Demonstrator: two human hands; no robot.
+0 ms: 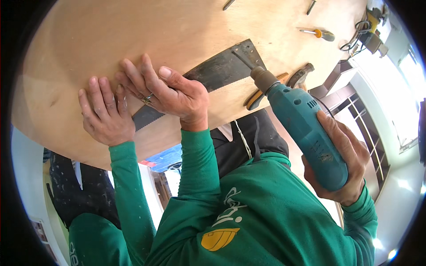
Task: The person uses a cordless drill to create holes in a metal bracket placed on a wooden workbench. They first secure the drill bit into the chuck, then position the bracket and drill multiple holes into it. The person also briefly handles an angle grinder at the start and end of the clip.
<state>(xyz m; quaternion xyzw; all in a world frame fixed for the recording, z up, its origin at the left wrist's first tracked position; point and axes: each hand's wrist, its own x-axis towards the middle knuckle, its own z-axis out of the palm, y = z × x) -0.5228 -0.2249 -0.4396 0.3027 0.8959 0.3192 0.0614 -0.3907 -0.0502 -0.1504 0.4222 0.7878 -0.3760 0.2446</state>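
Note:
My right hand [344, 155] grips a teal power drill [306, 128] by its body. Its thin bit reaches over the wide end of a dark handsaw blade [217, 66], near several small holes. Whether the bit touches the metal I cannot tell. The blade lies slantwise on a large wooden board [133, 26], its toothed edge toward me. My left hand [175, 91], a ring on one finger, rests at the blade's middle with its fingers outstretched. Beside it, a co-worker's hand [106, 111] lies spread near the blade's narrow end.
Right of the blade lie a black-and-orange handle [255, 99] and a dark metal tool head [304, 75], partly behind the drill. A yellow-handled screwdriver [321, 34] is farther off. A corded yellow power tool [373, 33] stands at the far right. The co-worker's green sleeve [128, 195] comes in at left.

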